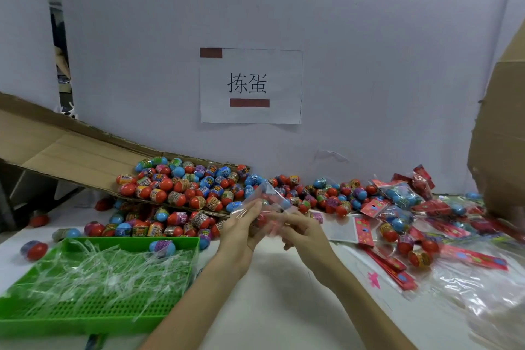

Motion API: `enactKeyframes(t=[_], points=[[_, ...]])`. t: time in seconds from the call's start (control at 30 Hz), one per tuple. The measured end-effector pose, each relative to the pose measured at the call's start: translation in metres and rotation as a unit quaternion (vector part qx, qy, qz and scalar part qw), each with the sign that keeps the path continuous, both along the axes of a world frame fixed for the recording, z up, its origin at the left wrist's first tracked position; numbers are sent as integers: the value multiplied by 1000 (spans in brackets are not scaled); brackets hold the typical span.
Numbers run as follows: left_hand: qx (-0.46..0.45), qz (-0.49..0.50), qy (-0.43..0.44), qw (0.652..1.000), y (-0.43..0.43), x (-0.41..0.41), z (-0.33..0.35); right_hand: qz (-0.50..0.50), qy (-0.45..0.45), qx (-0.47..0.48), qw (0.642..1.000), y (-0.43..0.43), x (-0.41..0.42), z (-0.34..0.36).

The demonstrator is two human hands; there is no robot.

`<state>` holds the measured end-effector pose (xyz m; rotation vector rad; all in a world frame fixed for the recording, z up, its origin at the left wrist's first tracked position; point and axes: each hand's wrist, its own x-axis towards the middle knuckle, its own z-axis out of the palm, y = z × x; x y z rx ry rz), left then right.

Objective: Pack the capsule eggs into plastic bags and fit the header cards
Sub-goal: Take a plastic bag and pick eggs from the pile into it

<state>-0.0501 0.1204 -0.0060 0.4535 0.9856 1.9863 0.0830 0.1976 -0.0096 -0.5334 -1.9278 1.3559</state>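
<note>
Bag (265,199) held up between both hands, header cards (365,231) at 3 o'clock

Your right hand (302,231) pinches the clear bag's lower part with curled fingers. Your left hand (241,231) lies against its other side with fingers nearly straight, and I cannot tell whether the thumb clamps it. The bag stands just above the table (272,293), its long axis running from 6 towards 12 o'clock. Something red shows inside, probably an egg, but the film blurs the count.

Loose capsule eggs (181,187) are heaped from 10 to 1 o'clock just beyond the bag, within reach of either hand. The red header cards lie at 3 o'clock, so your right hand is the nearer one for fitting a card, I judge.

For open room, use the bare white tabletop at 6 o'clock. The green tray (176,241) of film scraps crowds 8 o'clock and finished packs (402,193) crowd 2 o'clock
</note>
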Motion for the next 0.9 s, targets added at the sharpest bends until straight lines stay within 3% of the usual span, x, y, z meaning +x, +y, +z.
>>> enactKeyframes(t=[0.1, 0.23, 0.33, 0.57, 0.73, 0.9], points=[[4, 34, -31, 999, 2, -2, 0, 52, -44, 12, 998, 1, 0, -1], [-8, 123, -66, 990, 4, -5, -3, -128, -32, 132, 982, 11, -2, -8], [-21, 169, -116, 979, 4, -10, -3, -202, -180, 205, 940, 21, -4, -23], [-17, 169, -137, 976, 4, -6, -2, -114, -364, 334, 862, 21, -17, -35], [-27, 162, -130, 978, 4, -6, -2, -106, -289, 316, 898, 22, -12, -36], [-27, 155, -127, 979, 4, -7, -2, -160, -187, 228, 942, 22, -8, -33]])
